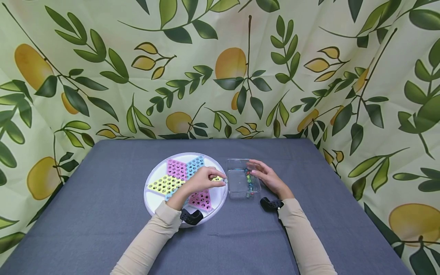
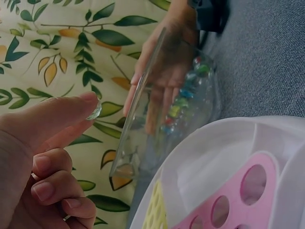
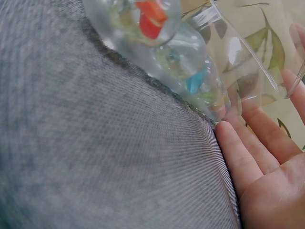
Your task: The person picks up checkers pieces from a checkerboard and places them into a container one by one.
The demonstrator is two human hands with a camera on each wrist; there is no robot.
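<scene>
Left hand (image 1: pixel 201 180) pinches a marble (image 2: pixel 94 111); right hand (image 1: pixel 269 177), fingers straight, seemingly steadies the box (image 1: pixel 237 179).

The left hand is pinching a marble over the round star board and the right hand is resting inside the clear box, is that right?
Not quite. The right hand rests against the outside of the clear box, fingers straight along its wall, as the head view shows. The left hand does pinch a marble at the round star board.
</scene>
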